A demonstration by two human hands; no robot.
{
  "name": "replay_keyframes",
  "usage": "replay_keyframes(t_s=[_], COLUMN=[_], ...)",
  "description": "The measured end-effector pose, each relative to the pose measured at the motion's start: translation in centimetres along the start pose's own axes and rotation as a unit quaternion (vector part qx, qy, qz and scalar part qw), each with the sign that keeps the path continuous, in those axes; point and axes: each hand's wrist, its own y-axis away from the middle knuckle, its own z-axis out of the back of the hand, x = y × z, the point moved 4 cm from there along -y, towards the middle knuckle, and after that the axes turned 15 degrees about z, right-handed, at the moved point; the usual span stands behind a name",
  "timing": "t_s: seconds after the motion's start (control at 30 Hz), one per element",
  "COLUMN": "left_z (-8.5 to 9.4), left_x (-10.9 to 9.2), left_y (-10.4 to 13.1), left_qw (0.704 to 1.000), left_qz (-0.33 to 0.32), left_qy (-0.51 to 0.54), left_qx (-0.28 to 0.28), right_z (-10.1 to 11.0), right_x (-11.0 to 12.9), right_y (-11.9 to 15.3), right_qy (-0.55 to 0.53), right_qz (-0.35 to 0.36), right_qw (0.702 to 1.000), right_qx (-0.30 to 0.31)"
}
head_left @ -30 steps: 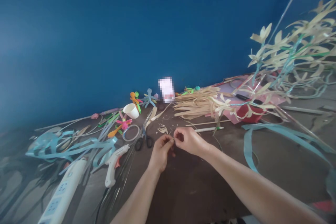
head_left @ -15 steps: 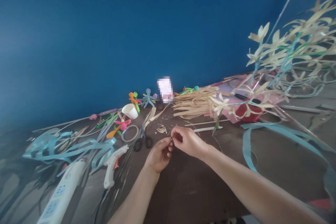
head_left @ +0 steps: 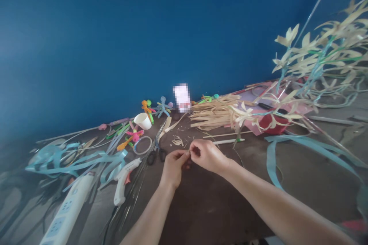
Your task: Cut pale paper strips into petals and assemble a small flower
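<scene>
My left hand and my right hand meet fingertip to fingertip over the dark tabletop. Both are closed in a pinch. Whatever they pinch is tiny and mostly covered by the fingers, so I cannot make out its kind. Just beyond the fingertips lie small pale scraps of strip material. Scissors with black handles rest to the left of my left hand. A white pen-like stick lies past my right wrist.
A white glue gun and a power strip lie at left, near blue ribbon. A paper cup stands behind. Straw-coloured strips are heaped at the back. Pale artificial flowers rise at right.
My left hand has rolled over, its back now facing up and its fingers less visible. The right hand has shifted very slightly right and stays pinched.
</scene>
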Motion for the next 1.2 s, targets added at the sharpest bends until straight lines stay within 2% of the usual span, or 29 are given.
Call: replay_keyframes(t_s=[0.07, 0.1, 0.17, 0.23, 0.3, 0.37, 0.57, 0.7, 0.83, 0.97, 1.2], left_z=[-0.1, -0.2, -0.3, -0.4, -0.2, 0.0, 0.4, 0.4, 0.1, -0.2, 0.0], left_x=[-0.7, -1.0, -1.4, -1.4, -1.1, -0.8, -0.6, -0.4, -0.4, -0.6, -1.3], left_y=[0.5, 0.7, 1.0, 1.0, 0.6, 0.3, -0.1, -0.2, -0.1, 0.1, 0.6], left_qw=[0.993, 0.986, 0.971, 0.969, 0.976, 0.983, 0.987, 0.99, 0.992, 0.987, 0.953], left_qz=[-0.067, -0.099, -0.142, -0.15, -0.132, -0.113, -0.104, -0.085, -0.085, -0.114, -0.201], left_qy=[-0.083, -0.122, -0.177, -0.186, -0.167, -0.14, -0.119, -0.107, -0.091, -0.108, -0.226], left_qx=[-0.043, -0.058, -0.068, -0.057, -0.042, -0.037, -0.039, -0.021, 0.017, 0.031, -0.027], right_z=[-0.5, -1.0, -1.9, -2.3, -2.3, -2.3, -2.3, -1.9, -1.8, -2.2, -2.6], right_x=[-0.9, -1.3, -1.9, -2.1, -2.0, -2.1, -2.5, -2.7, -2.8, -3.0, -3.3], right_y=[0.2, 0.4, 0.8, 1.0, 0.9, 0.9, 0.9, 0.9, 0.9, 1.0, 1.2], right_qy=[-0.079, -0.143, -0.286, -0.387, -0.431, -0.433, -0.353, -0.341, -0.334, -0.32, -0.328], right_qz=[-0.072, -0.118, -0.199, -0.237, -0.235, -0.221, -0.185, -0.184, -0.179, -0.186, -0.196], right_qw=[0.994, 0.982, 0.934, 0.887, 0.867, 0.871, 0.914, 0.92, 0.923, 0.924, 0.918], right_qx=[0.02, 0.04, 0.076, 0.086, 0.081, 0.077, 0.07, 0.056, 0.072, 0.093, 0.106])
